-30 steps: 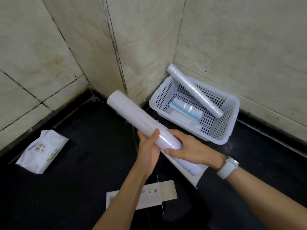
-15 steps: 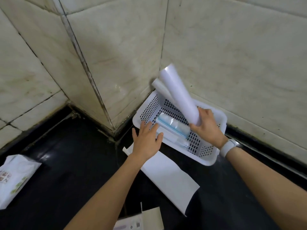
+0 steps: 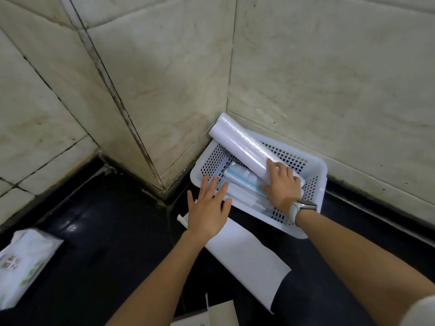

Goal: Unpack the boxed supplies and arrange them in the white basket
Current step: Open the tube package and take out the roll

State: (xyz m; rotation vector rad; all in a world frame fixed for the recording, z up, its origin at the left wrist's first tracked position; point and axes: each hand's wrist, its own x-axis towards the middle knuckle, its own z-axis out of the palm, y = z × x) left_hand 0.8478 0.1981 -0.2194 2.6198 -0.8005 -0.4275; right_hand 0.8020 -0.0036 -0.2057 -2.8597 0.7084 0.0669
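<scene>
A white perforated basket [image 3: 315, 177] stands on the dark floor in the tiled corner. A thick white roll [image 3: 240, 147] lies slanted across it, its far end resting on the basket's back corner. My right hand [image 3: 281, 184] holds the roll's near end inside the basket. Under the roll lies a blue-and-white wrapped pack [image 3: 242, 176]. My left hand [image 3: 208, 208] hovers flat with fingers spread at the basket's near-left rim, holding nothing. A long empty white box [image 3: 247, 252] lies on the floor in front of the basket.
A white wipes pack [image 3: 22, 264] lies on the floor at the far left. A piece of cardboard box [image 3: 219, 314] shows at the bottom edge. Tiled walls close in behind the basket and to its left.
The roll came out of the long box, left my left hand and was carried by my right hand to the basket, then lowered from upright to lying slanted in it.
</scene>
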